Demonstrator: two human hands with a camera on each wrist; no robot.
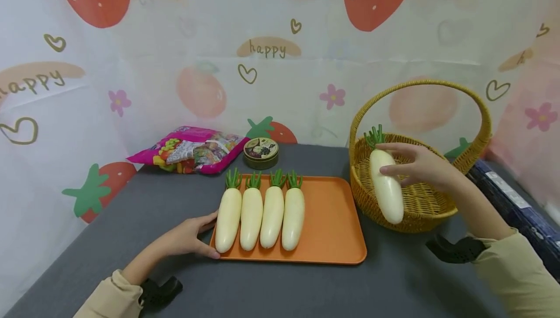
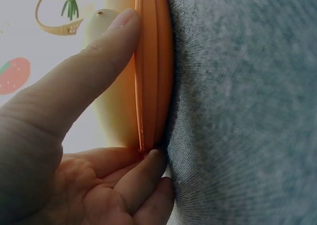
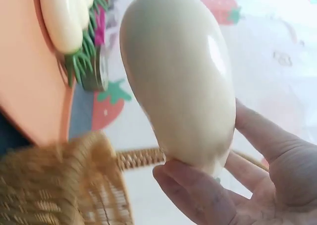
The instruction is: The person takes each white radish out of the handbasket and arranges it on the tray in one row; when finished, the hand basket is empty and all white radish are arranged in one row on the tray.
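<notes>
My right hand (image 1: 417,165) pinches a white radish (image 1: 391,205) near its leafy top, thumb on one side and fingers on the other. The radish hangs tilted, leaves up, over the left part of a wicker basket (image 1: 422,223). In the right wrist view its smooth pale body (image 3: 178,76) fills the middle. On the left, my left hand (image 1: 188,235) holds an orange tray (image 1: 332,220) by its front left corner. Its thumb (image 2: 99,51) lies along the tray rim, with the other fingers bent against the side. Several white radishes (image 1: 251,220) lie side by side on the tray's left half, leaves toward the back.
Behind the tray sit a pink snack bag (image 1: 197,150) and a round tin (image 1: 261,152). The basket's tall arched handle (image 1: 420,82) rises at the right. A dark blue long object (image 1: 512,201) lies beyond the basket. A strawberry-printed cloth (image 1: 280,89) hangs behind the grey table.
</notes>
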